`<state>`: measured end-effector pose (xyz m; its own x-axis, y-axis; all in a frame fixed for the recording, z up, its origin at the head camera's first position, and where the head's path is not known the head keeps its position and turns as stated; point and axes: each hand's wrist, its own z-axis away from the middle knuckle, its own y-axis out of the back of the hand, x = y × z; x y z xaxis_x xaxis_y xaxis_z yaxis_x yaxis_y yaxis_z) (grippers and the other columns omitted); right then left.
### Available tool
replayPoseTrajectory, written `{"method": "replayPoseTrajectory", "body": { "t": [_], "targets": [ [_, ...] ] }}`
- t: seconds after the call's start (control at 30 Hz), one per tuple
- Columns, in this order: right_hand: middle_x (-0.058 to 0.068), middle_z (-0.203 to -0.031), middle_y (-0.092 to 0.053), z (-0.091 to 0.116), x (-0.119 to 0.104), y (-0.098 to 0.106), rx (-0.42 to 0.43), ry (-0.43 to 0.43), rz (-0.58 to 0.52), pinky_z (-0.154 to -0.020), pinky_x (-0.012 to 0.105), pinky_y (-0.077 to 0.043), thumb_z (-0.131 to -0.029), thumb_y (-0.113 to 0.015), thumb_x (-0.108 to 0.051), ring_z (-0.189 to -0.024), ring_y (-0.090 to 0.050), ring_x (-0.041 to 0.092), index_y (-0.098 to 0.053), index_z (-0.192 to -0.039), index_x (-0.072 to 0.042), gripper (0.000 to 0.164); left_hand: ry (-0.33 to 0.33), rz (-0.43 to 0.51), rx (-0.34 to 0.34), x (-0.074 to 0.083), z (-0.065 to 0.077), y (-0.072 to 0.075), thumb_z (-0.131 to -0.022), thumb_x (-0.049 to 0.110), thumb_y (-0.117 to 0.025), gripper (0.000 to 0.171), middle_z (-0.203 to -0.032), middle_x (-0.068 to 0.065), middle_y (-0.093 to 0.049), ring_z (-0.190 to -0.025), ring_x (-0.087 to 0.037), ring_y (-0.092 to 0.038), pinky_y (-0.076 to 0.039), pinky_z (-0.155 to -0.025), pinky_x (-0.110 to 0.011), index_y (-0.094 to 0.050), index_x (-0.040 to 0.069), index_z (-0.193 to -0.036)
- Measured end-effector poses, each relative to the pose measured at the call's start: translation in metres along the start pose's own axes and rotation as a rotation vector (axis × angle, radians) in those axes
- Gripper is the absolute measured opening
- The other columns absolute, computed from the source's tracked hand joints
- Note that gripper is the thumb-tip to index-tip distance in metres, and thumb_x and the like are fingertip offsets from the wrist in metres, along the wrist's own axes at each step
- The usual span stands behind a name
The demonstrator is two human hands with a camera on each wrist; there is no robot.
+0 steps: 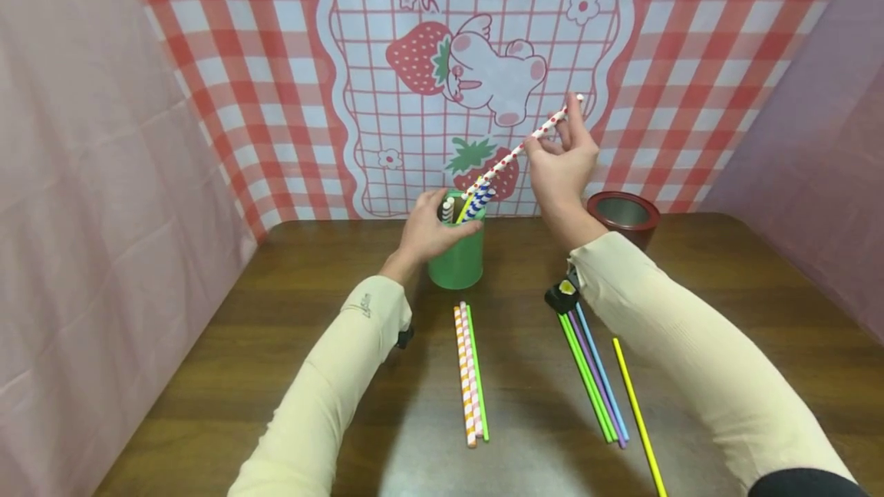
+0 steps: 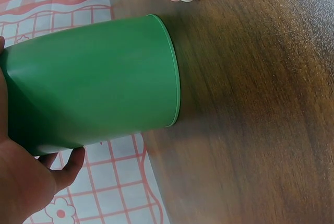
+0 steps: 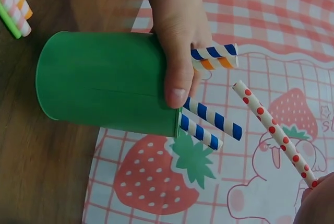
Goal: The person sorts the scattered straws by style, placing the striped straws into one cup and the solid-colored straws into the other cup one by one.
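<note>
Hands [image 1: 430,230], 2, gripping 1 green cup [image 1: 456,263], 1 dotted straw [image 1: 511,156]

- I see brown desk [image 1: 311,274]
- far side: green cup [image 1: 456,265], red cup [image 1: 638,235]
- centre: orange-striped straw [image 1: 465,382], pink-striped straw [image 1: 472,374], green straw [image 1: 478,374]
- right: two green straws [image 1: 585,378], purple straw [image 1: 597,378], blue straw [image 1: 605,378]; yellow straw [image 1: 638,413] apart

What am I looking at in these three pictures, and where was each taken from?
No machine here: a person works bare-handed. A head-worn camera took the widest picture; one on each wrist took the others. The left hand grips a green cup holding several straws. The right hand pinches a red-dotted straw. On the wooden table lie orange- and pink-striped straws with a green straw; green, purple and blue straws; and a yellow straw apart. Farther back stands a red container.
</note>
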<state>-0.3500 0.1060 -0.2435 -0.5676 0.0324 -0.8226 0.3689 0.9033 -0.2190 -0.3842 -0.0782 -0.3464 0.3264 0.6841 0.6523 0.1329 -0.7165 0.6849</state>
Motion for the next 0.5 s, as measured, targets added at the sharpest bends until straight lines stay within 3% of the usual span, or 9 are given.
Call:
{"method": "replayPoseTrajectory", "body": {
  "t": [0.27,0.5],
  "targets": [
    [0.003,-0.139,-0.053,0.000,0.014,-0.008,0.044,-0.027,0.076,-0.081,0.021,-0.054,-0.081,-0.066,0.005,-0.093,-0.068,0.019,-0.044,-0.144,-0.029,0.075,0.003,0.015,0.004,0.000,0.000,0.001,-0.072,0.059,-0.075,0.100,-0.151,-0.011,-0.033,-0.132,-0.027,-0.040,-0.036,-0.108,-0.041,-0.035,0.008,-0.149],
    [0.005,-0.138,-0.054,0.002,0.029,-0.011,0.059,-0.002,0.049,-0.079,0.022,-0.055,-0.079,-0.063,0.011,-0.095,-0.068,0.027,-0.048,-0.141,-0.026,0.074,-0.003,0.024,0.012,0.000,-0.001,0.000,-0.072,0.058,-0.076,0.099,-0.151,-0.011,-0.034,-0.131,-0.027,-0.041,-0.037,-0.107,-0.041,-0.037,0.007,-0.148]
  ]
}}
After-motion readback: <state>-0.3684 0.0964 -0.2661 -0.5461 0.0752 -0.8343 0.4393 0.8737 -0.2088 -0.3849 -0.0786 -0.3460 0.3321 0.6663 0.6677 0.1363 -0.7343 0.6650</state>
